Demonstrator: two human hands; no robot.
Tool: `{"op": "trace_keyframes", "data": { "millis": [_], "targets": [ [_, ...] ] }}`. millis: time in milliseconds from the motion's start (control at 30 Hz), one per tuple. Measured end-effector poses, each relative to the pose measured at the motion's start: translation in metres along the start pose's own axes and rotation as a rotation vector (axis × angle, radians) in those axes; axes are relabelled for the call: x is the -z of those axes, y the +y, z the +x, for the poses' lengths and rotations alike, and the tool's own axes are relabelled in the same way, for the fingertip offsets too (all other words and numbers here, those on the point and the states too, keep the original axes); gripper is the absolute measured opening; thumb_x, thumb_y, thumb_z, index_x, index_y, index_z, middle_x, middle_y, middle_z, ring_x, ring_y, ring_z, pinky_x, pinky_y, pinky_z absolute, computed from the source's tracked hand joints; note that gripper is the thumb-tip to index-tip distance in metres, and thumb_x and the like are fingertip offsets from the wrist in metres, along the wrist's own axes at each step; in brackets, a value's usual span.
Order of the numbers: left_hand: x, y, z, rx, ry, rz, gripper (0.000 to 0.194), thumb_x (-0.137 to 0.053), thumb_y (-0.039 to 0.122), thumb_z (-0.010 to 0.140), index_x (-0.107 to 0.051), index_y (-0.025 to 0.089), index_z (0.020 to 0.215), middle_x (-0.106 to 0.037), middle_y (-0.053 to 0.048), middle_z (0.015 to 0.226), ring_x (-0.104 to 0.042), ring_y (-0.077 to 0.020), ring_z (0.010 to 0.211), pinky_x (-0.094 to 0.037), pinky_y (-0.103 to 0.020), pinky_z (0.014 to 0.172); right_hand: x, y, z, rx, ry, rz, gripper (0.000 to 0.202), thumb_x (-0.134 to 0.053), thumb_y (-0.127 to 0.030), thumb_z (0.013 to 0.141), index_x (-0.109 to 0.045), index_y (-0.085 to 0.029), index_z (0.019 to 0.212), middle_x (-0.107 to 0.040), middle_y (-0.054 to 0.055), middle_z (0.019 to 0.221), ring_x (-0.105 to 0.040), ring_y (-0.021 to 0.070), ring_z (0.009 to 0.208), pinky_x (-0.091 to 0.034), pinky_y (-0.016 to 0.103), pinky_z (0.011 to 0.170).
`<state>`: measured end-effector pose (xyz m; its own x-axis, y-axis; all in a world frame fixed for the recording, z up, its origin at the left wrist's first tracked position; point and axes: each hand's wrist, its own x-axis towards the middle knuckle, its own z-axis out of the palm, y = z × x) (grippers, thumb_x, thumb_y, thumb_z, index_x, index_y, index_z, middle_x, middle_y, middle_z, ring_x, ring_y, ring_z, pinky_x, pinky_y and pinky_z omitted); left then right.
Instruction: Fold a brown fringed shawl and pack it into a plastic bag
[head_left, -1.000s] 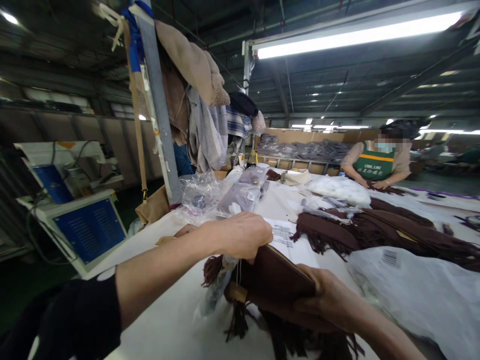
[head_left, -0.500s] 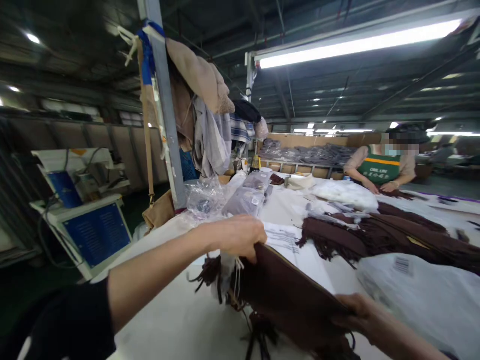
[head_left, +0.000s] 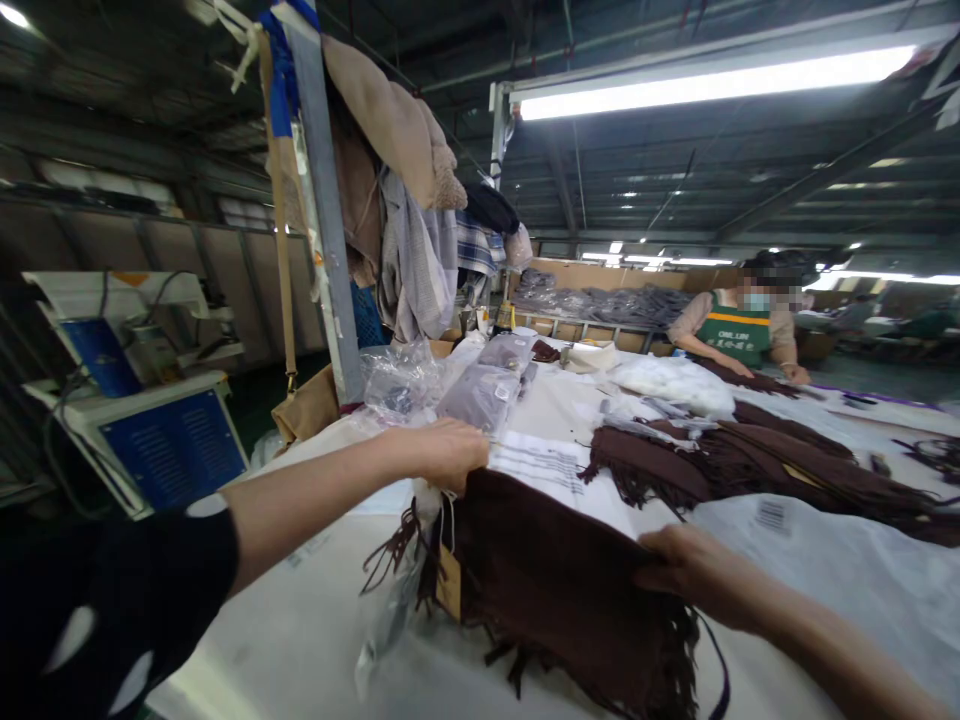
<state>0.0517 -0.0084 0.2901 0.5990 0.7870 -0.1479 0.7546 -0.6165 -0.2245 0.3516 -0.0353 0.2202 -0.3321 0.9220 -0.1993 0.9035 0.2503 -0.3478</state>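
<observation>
A dark brown fringed bag [head_left: 555, 580] is stretched between my two hands above the white table. My left hand [head_left: 450, 455] is closed on its upper left corner. At its upper right edge, my right hand [head_left: 679, 560] grips the fabric between thumb and fingers. A tan paper tag [head_left: 448, 582] hangs on a white string from the bag's left side, beside a strip of clear plastic [head_left: 394, 600]. Fringe dangles along the bottom and side edges, and a thin dark strap [head_left: 716, 665] loops below my right hand.
More brown fringed bags [head_left: 780, 470] lie to the right behind a clear plastic bag with a barcode [head_left: 832, 560]. Grey plastic-wrapped packets [head_left: 480, 395] and a printed sheet [head_left: 540, 460] lie ahead. A metal post [head_left: 326, 220] stands left. A co-worker [head_left: 739, 325] works across the table.
The brown bag has turned so its broad face shows, and the paper tag has come into view. Both hands have shifted slightly left, still gripping it. The camera view has moved a little.
</observation>
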Motion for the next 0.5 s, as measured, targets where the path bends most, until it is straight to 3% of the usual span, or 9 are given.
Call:
{"op": "trace_keyframes", "data": {
  "millis": [167, 300, 400, 500],
  "targets": [
    [-0.007, -0.006, 0.000, 0.038, 0.081, 0.059, 0.008, -0.064, 0.022, 0.069, -0.069, 0.020, 0.076, -0.067, -0.003, 0.067, -0.059, -0.0187, 0.062, -0.034, -0.026, 0.053, 0.020, -0.012, 0.003, -0.024, 0.047, -0.201, 0.018, -0.053, -0.025, 0.078, -0.055, -0.020, 0.060, -0.055, 0.000, 0.060, -0.049, 0.0140, 0.057, -0.030, 0.025, 0.055],
    [-0.015, -0.013, 0.000, 0.085, 0.132, 0.128, 0.005, -0.064, 0.016, 0.066, -0.067, 0.018, 0.071, -0.067, -0.004, 0.067, -0.061, -0.0195, 0.066, -0.038, -0.029, 0.063, 0.035, -0.019, 0.006, -0.027, 0.063, -0.366, 0.013, -0.055, -0.017, 0.078, -0.060, -0.019, 0.066, -0.062, 0.001, 0.067, -0.056, 0.0148, 0.064, -0.032, 0.024, 0.058],
    [-0.020, -0.020, 0.006, 0.096, 0.207, 0.187, 0.013, -0.056, 0.009, 0.072, -0.065, 0.018, 0.075, -0.068, -0.004, 0.075, -0.061, -0.0185, 0.069, -0.038, -0.032, 0.073, 0.045, -0.024, 0.006, -0.060, 0.091, -0.429, 0.014, -0.053, -0.011, 0.078, -0.062, -0.019, 0.071, -0.064, 0.003, 0.069, -0.059, 0.0172, 0.068, -0.033, 0.025, 0.059],
    [-0.014, -0.025, 0.008, 0.087, 0.306, 0.284, 0.017, -0.047, 0.006, 0.081, -0.062, 0.013, 0.082, -0.066, -0.007, 0.080, -0.059, -0.0189, 0.069, -0.036, -0.037, 0.077, 0.055, -0.028, 0.002, -0.082, 0.143, -0.499, 0.016, -0.049, -0.012, 0.081, -0.064, -0.018, 0.081, -0.067, 0.007, 0.076, -0.063, 0.0228, 0.077, -0.035, 0.028, 0.063]
  ]
}}
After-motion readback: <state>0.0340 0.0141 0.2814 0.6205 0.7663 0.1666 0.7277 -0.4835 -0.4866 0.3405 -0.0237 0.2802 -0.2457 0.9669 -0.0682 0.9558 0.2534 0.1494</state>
